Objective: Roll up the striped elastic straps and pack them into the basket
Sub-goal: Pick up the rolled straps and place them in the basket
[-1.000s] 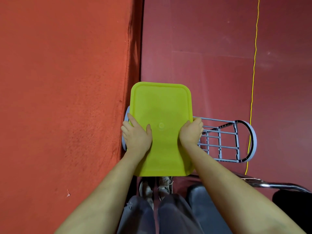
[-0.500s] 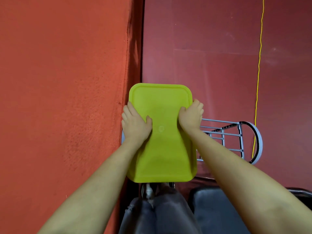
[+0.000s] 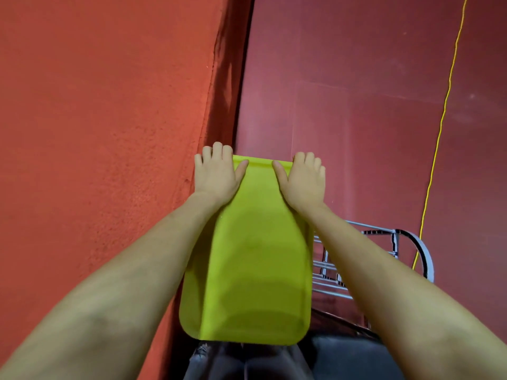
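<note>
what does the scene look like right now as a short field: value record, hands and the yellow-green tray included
held item: yellow-green tray, flat face toward the camera
left hand: left hand at the tray's far left corner, fingers curled over the far edge
right hand: right hand at the far right corner, curled over the same edge
beside the tray: grey wire rack, partly hidden by the right forearm
surroundings: orange surface on the left, dark red floor, yellow cord lying on it
straps and basket: not visible

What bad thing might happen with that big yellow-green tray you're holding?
Both hands, left hand and right hand, grip only the far end of the tray, so the near end might swing or slip. It hangs close to the orange wall and the wire rack, so it might bump either.
</note>
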Motion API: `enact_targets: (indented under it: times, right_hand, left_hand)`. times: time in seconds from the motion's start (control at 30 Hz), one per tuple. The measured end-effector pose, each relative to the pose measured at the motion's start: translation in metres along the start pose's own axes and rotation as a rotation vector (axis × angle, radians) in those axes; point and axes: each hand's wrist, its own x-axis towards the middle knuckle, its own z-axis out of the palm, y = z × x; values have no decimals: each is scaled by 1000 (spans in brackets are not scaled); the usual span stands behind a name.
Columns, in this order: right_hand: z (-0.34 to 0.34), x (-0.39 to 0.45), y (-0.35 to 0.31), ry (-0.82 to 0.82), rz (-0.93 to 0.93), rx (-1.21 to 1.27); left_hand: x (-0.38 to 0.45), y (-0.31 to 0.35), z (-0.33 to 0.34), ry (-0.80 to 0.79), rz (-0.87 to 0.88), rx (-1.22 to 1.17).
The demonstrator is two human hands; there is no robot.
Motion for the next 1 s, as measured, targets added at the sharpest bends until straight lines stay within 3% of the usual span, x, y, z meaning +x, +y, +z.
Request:
enact_targets:
  times: [0.3,0.53,0.77,1.0]
  right_hand:
    - [-6,9,4,-121,-16,40]
    - [-11,13,6,-216,-54,33]
    - [-2,8,6,-92,1,147]
    - [3,17,10,-131,120,242]
  left_hand:
    - [6,1,3,3,15,39]
    - [12,-4,1,61,129,52]
    - [10,0,12,56,88,-19]
    - [12,0,20,163,91,45]
